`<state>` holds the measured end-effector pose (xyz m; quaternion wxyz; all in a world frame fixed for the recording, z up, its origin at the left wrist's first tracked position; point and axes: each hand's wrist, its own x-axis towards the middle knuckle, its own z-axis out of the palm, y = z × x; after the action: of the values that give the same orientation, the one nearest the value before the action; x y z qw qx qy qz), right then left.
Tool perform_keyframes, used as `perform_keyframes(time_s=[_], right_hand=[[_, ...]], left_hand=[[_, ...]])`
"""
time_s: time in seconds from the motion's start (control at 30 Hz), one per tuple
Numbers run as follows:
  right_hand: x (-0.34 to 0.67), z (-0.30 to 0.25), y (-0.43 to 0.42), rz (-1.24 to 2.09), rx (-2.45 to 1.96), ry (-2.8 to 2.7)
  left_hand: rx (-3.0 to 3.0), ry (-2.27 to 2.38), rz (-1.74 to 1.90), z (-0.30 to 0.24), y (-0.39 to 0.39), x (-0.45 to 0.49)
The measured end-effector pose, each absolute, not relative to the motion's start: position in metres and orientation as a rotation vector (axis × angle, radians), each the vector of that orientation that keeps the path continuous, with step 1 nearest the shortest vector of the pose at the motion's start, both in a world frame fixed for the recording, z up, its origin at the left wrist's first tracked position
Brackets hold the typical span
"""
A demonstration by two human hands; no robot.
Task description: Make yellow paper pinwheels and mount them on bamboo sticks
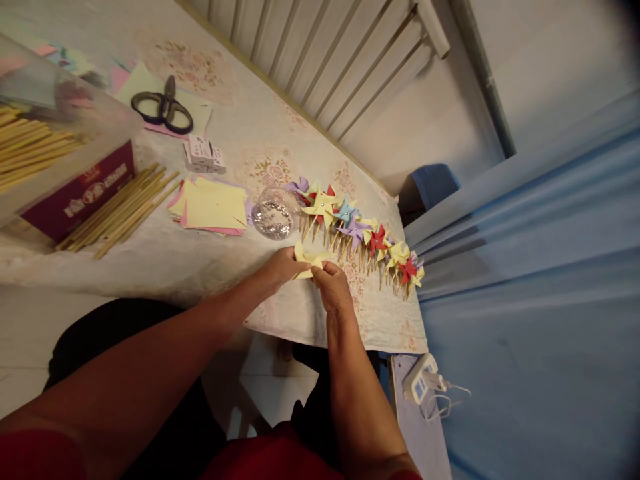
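Box (80, 200), far left of both hands, runs out of view at the left edge; the sticks (35, 147) inside lose their far ends there, and its cloudy wall blurs other contents. Loose sticks (125, 213) lie against its near side, nearer the hands. Beyond them, up and left of the hands, scissors (165, 110) rest on paper sheets, covering part of them. Two small cartons (201, 152) sit closer in, their print too small to read. Left of the left hand is a paper stack (217, 203), yellow on top, pink edges showing below. Just beyond that hand stands a clear dish (280, 197) of shiny bits, perhaps pins.

Left hand (284, 268) and right hand (334, 287) meet over the near part of the cloth (295, 310), both pinching the yellow paper (310, 257) between them; the fingers beneath it are hidden. From just beyond the right hand, pinwheels (355, 230) on sticks stretch away to its right, overlapping so that many stems are covered. Lower right of that hand, a power strip (421, 378) has a plug and white cable. Farther right hangs a blue curtain (525, 300), cut off at the edge.
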<state>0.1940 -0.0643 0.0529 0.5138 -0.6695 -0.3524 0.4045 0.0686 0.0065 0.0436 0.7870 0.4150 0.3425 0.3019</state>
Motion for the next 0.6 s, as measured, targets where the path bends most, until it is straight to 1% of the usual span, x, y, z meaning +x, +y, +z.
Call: perform_keyframes(time_s=[0.1, 0.23, 0.37, 0.5, 0.6], right_hand=[[0.198, 0.052, -0.067, 0.945, -1.573, -0.761], [0.210, 0.037, -0.077, 0.667, -1.669, -0.692], [0.213, 0.012, -0.091, 0.357, -1.935, -0.936], [0.205, -0.006, -0.099, 0.054, -2.006, -1.300], [0.203, -0.010, -0.099, -0.034, -2.016, -1.391]], left_hand=[[0.800, 0.707, 0.671, 0.043, 0.007, 0.067], [0.715, 0.670, 0.666, 0.041, 0.007, 0.065], [0.684, 0.659, 0.670, 0.040, 0.007, 0.065], [0.704, 0.640, 0.690, 0.040, 0.007, 0.064], [0.710, 0.646, 0.679, 0.042, 0.007, 0.062]])
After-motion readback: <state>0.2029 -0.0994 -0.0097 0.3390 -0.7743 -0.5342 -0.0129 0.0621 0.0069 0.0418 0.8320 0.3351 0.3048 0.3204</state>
